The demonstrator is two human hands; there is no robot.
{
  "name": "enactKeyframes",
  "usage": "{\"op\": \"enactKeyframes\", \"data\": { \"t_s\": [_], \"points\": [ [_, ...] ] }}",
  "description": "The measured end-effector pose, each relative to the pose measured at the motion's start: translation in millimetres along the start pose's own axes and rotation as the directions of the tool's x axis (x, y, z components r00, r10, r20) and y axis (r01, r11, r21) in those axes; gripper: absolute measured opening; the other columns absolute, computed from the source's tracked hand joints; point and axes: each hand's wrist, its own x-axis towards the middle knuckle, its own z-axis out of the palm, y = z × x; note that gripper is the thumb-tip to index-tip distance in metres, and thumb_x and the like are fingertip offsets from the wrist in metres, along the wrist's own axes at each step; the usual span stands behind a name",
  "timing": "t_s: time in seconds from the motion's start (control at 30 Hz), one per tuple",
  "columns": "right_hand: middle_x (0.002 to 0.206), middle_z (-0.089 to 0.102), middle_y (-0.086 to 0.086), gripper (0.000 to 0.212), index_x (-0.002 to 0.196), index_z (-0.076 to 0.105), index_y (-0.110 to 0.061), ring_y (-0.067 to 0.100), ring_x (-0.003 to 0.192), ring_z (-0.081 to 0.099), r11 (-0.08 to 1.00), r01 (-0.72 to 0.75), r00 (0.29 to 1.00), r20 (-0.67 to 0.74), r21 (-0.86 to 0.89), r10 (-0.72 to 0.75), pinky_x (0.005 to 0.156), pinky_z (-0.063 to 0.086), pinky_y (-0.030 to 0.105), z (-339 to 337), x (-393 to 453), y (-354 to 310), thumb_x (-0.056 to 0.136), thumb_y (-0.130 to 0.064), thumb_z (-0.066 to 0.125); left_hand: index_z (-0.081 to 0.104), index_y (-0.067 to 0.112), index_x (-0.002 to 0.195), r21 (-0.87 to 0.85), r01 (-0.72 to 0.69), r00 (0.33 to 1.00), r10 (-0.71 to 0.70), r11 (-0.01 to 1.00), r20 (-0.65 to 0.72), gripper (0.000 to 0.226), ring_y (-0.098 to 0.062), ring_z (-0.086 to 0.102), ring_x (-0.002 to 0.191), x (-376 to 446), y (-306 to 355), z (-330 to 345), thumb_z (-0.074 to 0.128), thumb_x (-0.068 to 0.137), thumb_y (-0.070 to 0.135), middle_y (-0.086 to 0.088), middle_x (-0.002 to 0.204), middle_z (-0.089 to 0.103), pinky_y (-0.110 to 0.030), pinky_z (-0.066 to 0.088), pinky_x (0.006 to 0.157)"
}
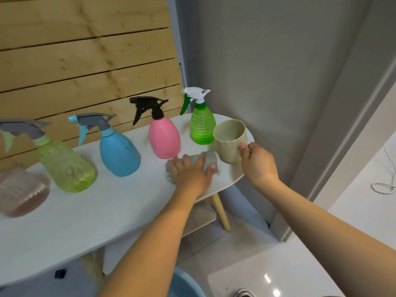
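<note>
Far to the left of both hands, a translucent brownish jar (21, 191) is sitting blurred at the frame's edge. Between it and the left hand (190, 172), a yellow-green spray bottle (66, 166) and a blue spray bottle (119, 155) are standing upright on the white table (85, 211), well apart from the fingers. A pink spray bottle (164, 138) is standing just beyond the left fingertips; whether they are touching it cannot be told. The left hand is lying palm down, fingers straight and spread, pressing a crumpled grey cloth (211, 158) onto the table. The cloth is showing between and beyond the fingers, bunching toward the cup. A green spray bottle (202, 127) is standing behind the gap between the hands. The right hand (257, 161) is gripping a beige cup (230, 142) from its right side, fingers curled against the wall and one fingertip lying near the rim. The cup is upright, just right of the cloth.
</note>
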Motion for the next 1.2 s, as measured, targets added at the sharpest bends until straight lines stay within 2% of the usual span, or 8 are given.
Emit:
{"op": "enactKeyframes", "data": {
  "t_s": [0.2, 0.53, 0.67, 0.73, 0.8, 0.9, 1.1, 1.2],
  "points": [
    [0.094, 0.063, 0.016, 0.045, 0.096, 0.058, -0.001, 0.036, 0.091, 0.055, 0.998, -0.040, 0.999, 0.037, 0.049, 0.039, 0.081, 0.044, 0.038, 17, 0, -5, 0.101, -0.034, 0.027, 0.025, 0.042, 0.142, 0.030, -0.095, 0.984, 0.099, 0.995, -0.147, 0.052, -0.039, 0.022, 0.134, -16, -28, 11, 0.023, 0.094, 0.060, -0.014, 0.139, 0.037, -0.053, 0.008, 0.113],
    [0.080, 0.053, 0.011, 0.041, 0.081, 0.051, -0.005, 0.030, 0.080, 0.047, 0.997, -0.049, 0.978, 0.204, 0.058, 0.036, 0.066, 0.031, 0.032, 48, -22, -37, 0.101, -0.034, 0.031, 0.016, 0.040, 0.147, -0.006, 0.090, 0.989, -0.090, 0.996, -0.119, 0.059, -0.039, 0.013, 0.139, -69, -118, 11, 0.014, 0.093, 0.063, -0.013, 0.148, 0.028, -0.051, 0.003, 0.114],
    [0.088, 0.051, 0.017, 0.037, 0.082, 0.048, -0.004, 0.038, 0.097, 0.049, 0.999, -0.048, 0.982, 0.184, 0.023, 0.043, 0.072, 0.032, 0.034, 50, -27, -40, 0.098, -0.036, 0.039, 0.017, 0.041, 0.147, -0.011, 0.156, 0.982, -0.157, 0.988, -0.101, 0.057, -0.037, 0.010, 0.140, -84, -135, 9, 0.016, 0.094, 0.062, -0.012, 0.148, 0.027, -0.051, 0.001, 0.115],
    [0.104, 0.050, 0.020, 0.039, 0.098, 0.053, -0.001, 0.038, 0.109, 0.044, 0.998, -0.061, 0.987, 0.149, 0.009, 0.059, 0.082, 0.035, 0.038, 47, -33, -44, 0.095, -0.039, 0.046, 0.017, 0.042, 0.147, -0.007, 0.177, 0.979, -0.177, 0.984, -0.097, 0.057, -0.037, 0.010, 0.141, -89, -143, 9, 0.016, 0.094, 0.062, -0.012, 0.149, 0.026, -0.050, 0.000, 0.115],
    [0.117, 0.050, 0.019, 0.043, 0.113, 0.054, -0.001, 0.037, 0.114, 0.040, 0.996, 0.009, 0.998, 0.057, -0.087, -0.004, 0.089, 0.034, 0.040, 44, -41, -50, 0.093, -0.038, 0.052, 0.016, 0.042, 0.147, -0.009, 0.195, 0.976, -0.195, 0.981, -0.094, 0.057, -0.037, 0.009, 0.141, -96, -151, 8, 0.016, 0.094, 0.062, -0.011, 0.149, 0.025, -0.050, -0.001, 0.115],
    [0.116, 0.053, 0.018, 0.036, 0.113, 0.059, -0.004, 0.036, 0.109, 0.041, 0.966, 0.171, 0.981, -0.053, -0.193, -0.184, 0.089, 0.031, 0.038, 46, -50, -65, 0.091, -0.033, 0.056, 0.014, 0.042, 0.148, -0.004, 0.219, 0.972, -0.218, 0.976, -0.084, 0.058, -0.036, 0.008, 0.142, -102, -163, 6, 0.015, 0.093, 0.063, -0.011, 0.150, 0.023, -0.049, -0.002, 0.116],
    [0.105, 0.058, 0.016, 0.025, 0.103, 0.065, -0.006, 0.038, 0.104, 0.046, 0.920, 0.366, 0.921, -0.086, -0.141, -0.380, 0.087, 0.031, 0.039, 68, -72, -102, 0.087, -0.025, 0.062, 0.017, 0.043, 0.147, -0.025, 0.252, 0.963, -0.253, 0.967, -0.089, 0.057, -0.036, 0.009, 0.141, -114, -201, 3, 0.017, 0.093, 0.062, -0.010, 0.150, 0.025, -0.048, -0.001, 0.116],
    [0.109, 0.057, 0.014, 0.024, 0.106, 0.064, -0.005, 0.034, 0.109, 0.044, 0.910, 0.408, 0.913, 0.002, -0.066, -0.409, 0.091, 0.034, 0.037, 86, -83, -118, 0.089, -0.022, 0.060, 0.018, 0.044, 0.145, -0.008, 0.288, 0.953, -0.287, 0.958, -0.092, 0.056, -0.034, 0.012, 0.140, -121, -237, 1, 0.017, 0.093, 0.063, -0.008, 0.149, 0.027, -0.047, 0.002, 0.116]
  ]
}}
